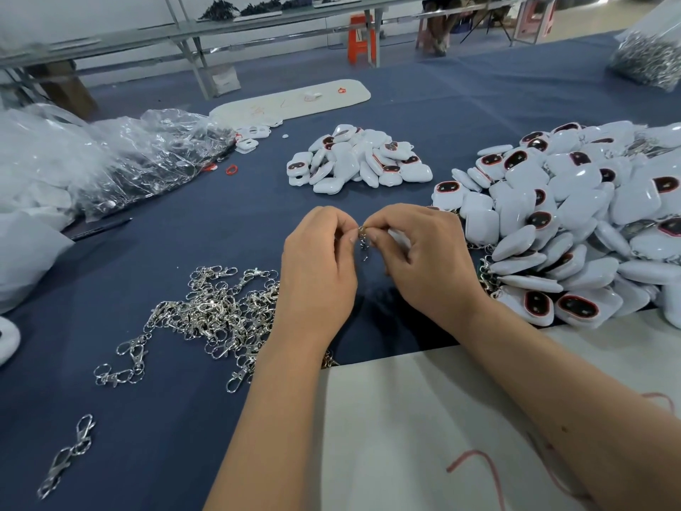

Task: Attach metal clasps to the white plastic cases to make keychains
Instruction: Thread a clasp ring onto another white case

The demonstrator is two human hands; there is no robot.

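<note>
Head view: left hand (pixel 318 267) and right hand (pixel 423 260) both pinch one clasp (pixel 363 242) between fingertips, above the table (pixel 177 437), beside piled cases (pixel 575 230)

Bright, even overhead light fills the room, soft and slightly cool. The hands (pixel 368 260) cast only a faint, diffuse shadow on the dark blue table (pixel 184 230) beneath them. Small white glints sit on the glossy white cases (pixel 575 215) and the crumpled plastic bags (pixel 140 153). The wide lens bends straight lines at the edges. Far benches (pixel 258 24) look soft, corners smeared.
</note>
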